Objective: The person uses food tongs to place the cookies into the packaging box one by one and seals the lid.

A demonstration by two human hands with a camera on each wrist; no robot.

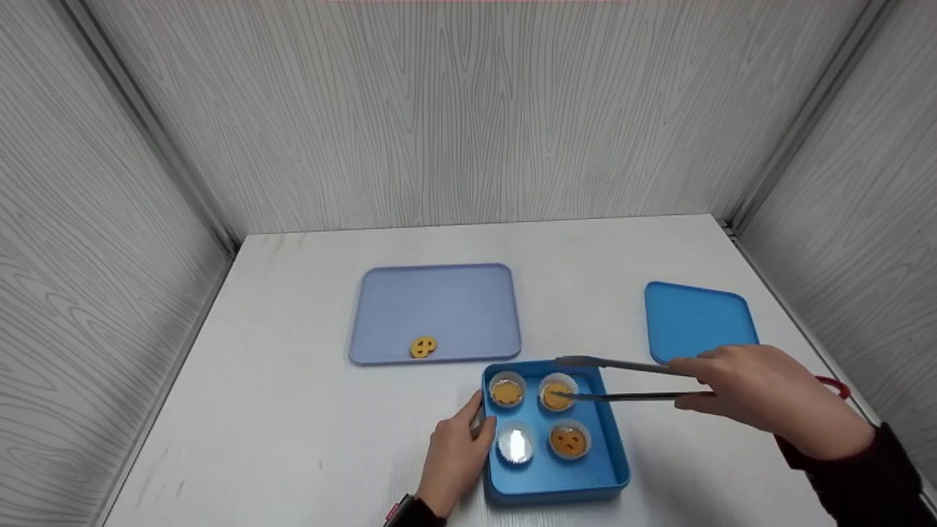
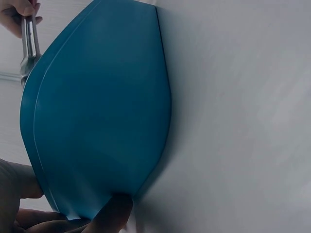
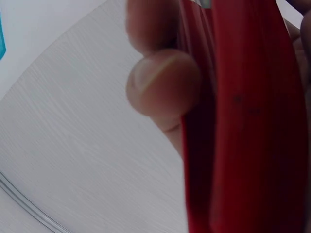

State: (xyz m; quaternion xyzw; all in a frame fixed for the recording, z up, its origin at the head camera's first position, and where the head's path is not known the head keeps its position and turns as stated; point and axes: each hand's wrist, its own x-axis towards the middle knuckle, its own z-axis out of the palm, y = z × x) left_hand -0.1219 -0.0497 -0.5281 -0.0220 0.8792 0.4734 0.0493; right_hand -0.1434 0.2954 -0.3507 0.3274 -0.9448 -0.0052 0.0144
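My left hand (image 1: pixel 454 457) holds the left wall of a blue box (image 1: pixel 545 479); the left wrist view shows its fingers about the side of that box (image 2: pixel 102 111). Inside stand several paper cups: the back left one holds a cookie (image 1: pixel 506 393), the back right another cookie (image 1: pixel 556 396), the front right a pretzel-shaped cookie (image 1: pixel 569 442). A shiny cup (image 1: pixel 515 444) at front left shows no cookie. My right hand (image 1: pixel 761 391) grips metal tongs (image 1: pixel 629 397) by their red handles (image 3: pixel 257 116). The tongs are spread, one tip over the back right cookie.
Behind the box lies a pale lilac tray (image 1: pixel 439 304) with one pretzel-shaped cookie (image 1: pixel 423 347) near its front edge. A flat blue lid or tray (image 1: pixel 699 318) lies at the right, beyond my right hand. Grey wood-grain panels (image 1: pixel 468 110) enclose the white table.
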